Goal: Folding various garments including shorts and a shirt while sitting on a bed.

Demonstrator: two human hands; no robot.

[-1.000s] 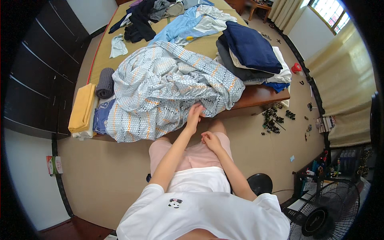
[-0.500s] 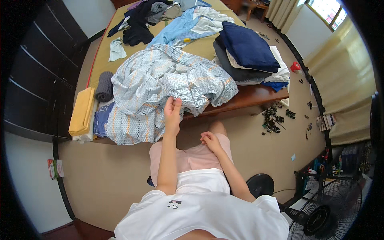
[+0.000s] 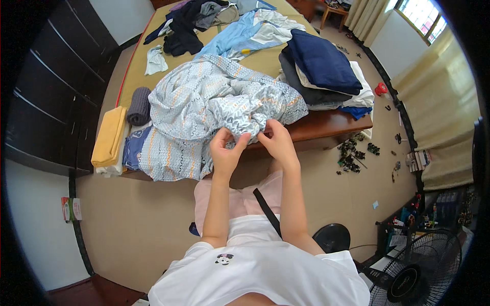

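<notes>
A large white bed cover (image 3: pixel 189 97) with a grey and orange chevron print lies bunched over the near edge of the bed, one part hanging down at the left. My left hand (image 3: pixel 227 152) pinches its near edge, thumb and fingers bent at the fabric. Just to the right, my right hand (image 3: pixel 279 147) grips the same edge, its fingertips partly hidden in the folds. Both hands are close together above my lap.
Right of the cover is a stack of folded clothes with a navy piece (image 3: pixel 326 61) on top. At left lie a folded yellow towel (image 3: pixel 108 137) and a rolled grey cloth (image 3: pixel 139 106). Loose clothes (image 3: pixel 184 30) spread farther back. A black fan (image 3: pixel 408 280) stands lower right.
My right hand has come up from my lap to the cover's edge beside my left hand. A black strap now shows across my lap. The view has shifted slightly.
</notes>
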